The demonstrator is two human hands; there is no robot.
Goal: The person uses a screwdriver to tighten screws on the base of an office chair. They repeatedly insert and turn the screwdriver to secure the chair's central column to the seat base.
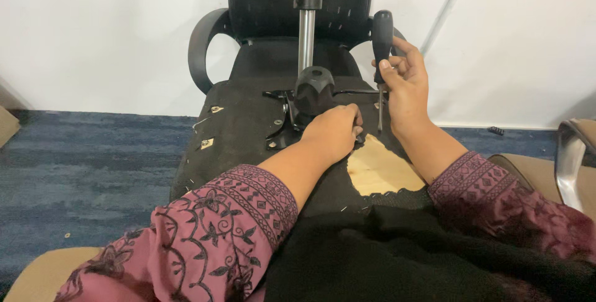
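1. Carpet [81,153]: blue, covering the floor on the left up to a white wall.
2. Armrest [202,50]: a black loop on the left side of the overturned chair, which lies with its seat underside [248,122] facing up.
3. Two small metal brackets [211,127] sit on the black fabric near the left edge of the underside.
4. Left hand [332,131]: fingers curled down and pressed onto the black metal mechanism plate [282,119] at the foot of the gas column [306,41]; what the fingertips grip is hidden, so I cannot tell if they pinch anything.
5. Column: a chrome tube rising from a black hub [313,88] just above the left hand.
6. Bare wood [379,171] shows through a torn patch in the fabric, between the two forearms.
7. Right hand [406,81]: closed around a screwdriver [382,41], held upright, black handle on top, thin shaft pointing down towards the underside beside the plate.
8. A chrome chair part [568,159] stands at the far right.
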